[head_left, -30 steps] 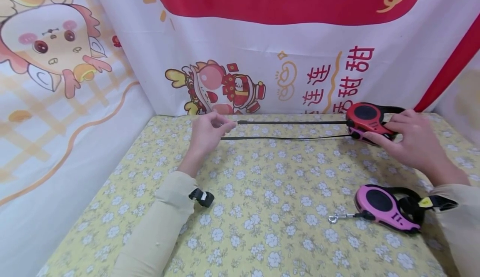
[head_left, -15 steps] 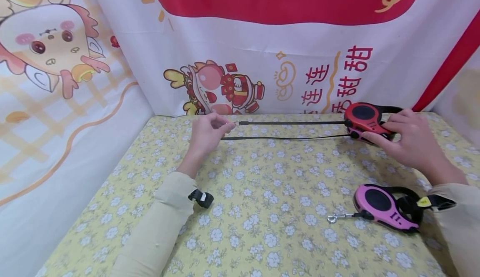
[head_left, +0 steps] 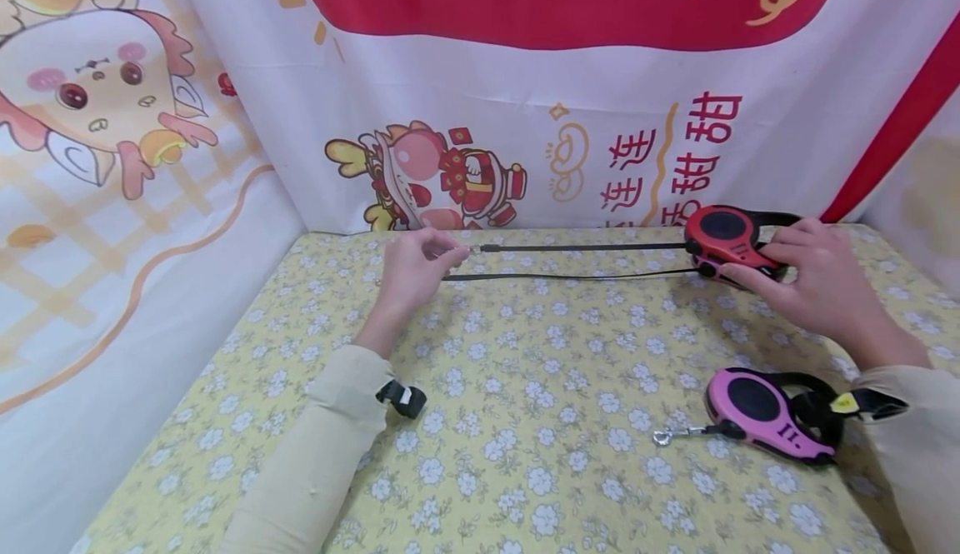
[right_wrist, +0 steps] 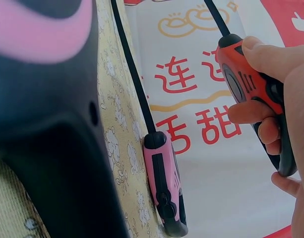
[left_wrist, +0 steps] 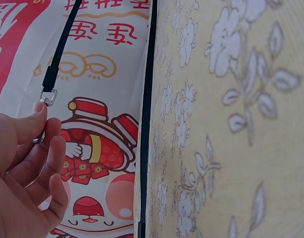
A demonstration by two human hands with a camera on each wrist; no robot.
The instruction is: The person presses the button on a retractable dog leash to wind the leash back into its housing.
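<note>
Red leash [head_left: 722, 234], already drawn out above the extended back pink leash [right_wrist: 164, 186], is gripped by the right hand [head_left: 821, 291] and, at its clip [head_left: 476, 250], pinched by the left hand [head_left: 415, 267], while the front pink leash [head_left: 771, 421] is left wound in on the table [head_left: 555, 479].

a printed white hanging [head_left: 465, 79] rises behind yellow floral cloth [head_left: 510, 362].

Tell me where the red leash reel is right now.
In the head view, the red leash reel is at the right, held in the person's right grip, above the far pink reel.
</note>
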